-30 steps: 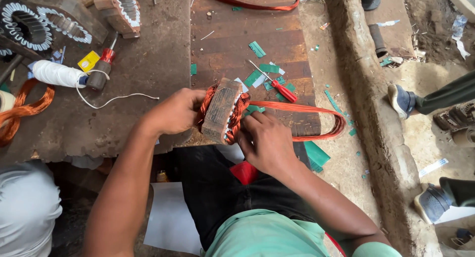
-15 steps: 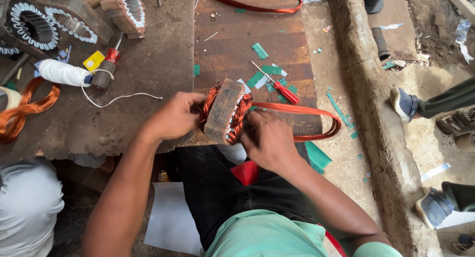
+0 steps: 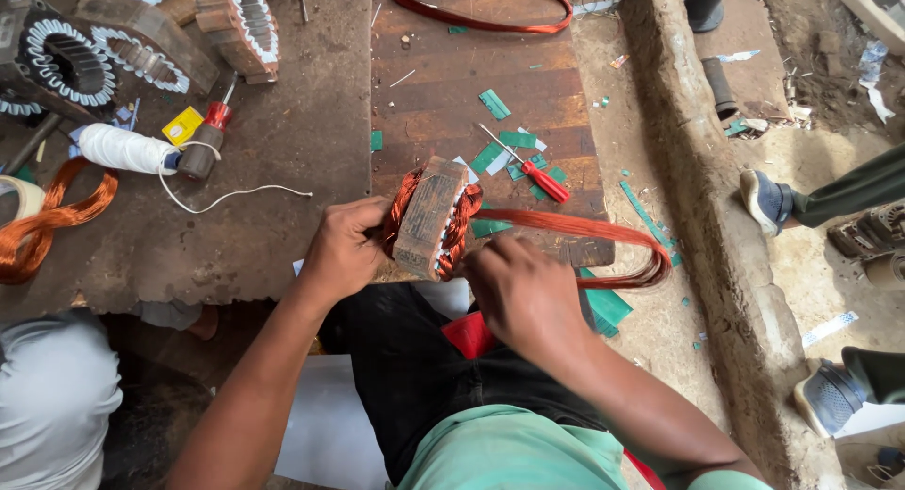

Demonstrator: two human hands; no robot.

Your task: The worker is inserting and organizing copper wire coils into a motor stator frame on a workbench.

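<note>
- Motor stator core (image 3: 426, 216): a short, thick ring of stacked grey-brown laminations, worn and dirty on its outer face. Copper windings (image 3: 459, 228) bulge from its slotted end, orange and glossy.
- Position: at the near edge of the dark workbench (image 3: 236, 226), just above the person's lap, between both hands.
- Left hand (image 3: 341, 249): fingers closed around the stator's left side, gripping it firmly.
- Right hand (image 3: 523, 297): closed on the winding side, at the lower right of the core; the fingertips are hidden, so what they pinch cannot be told.
- Copper wire loop (image 3: 603, 254): a long flat coil running from the stator out to the right, over the wooden board (image 3: 471, 94) and past its edge.
- Nearby on the board: a red-handled screwdriver (image 3: 533, 169) and green insulation slips (image 3: 500, 155), just beyond the stator.
- Further off: a white twine spool (image 3: 123, 149) with its loose strand, a second copper coil (image 3: 42, 226) at far left, other wound stators (image 3: 66, 66) at upper left.
- Obstruction: the right hand and wrist cover the stator's near lower face.
- Orientation: the stator stands on edge, tilted slightly; its bore axis runs roughly left to right, with the open wound face turned right toward the loop.
</note>
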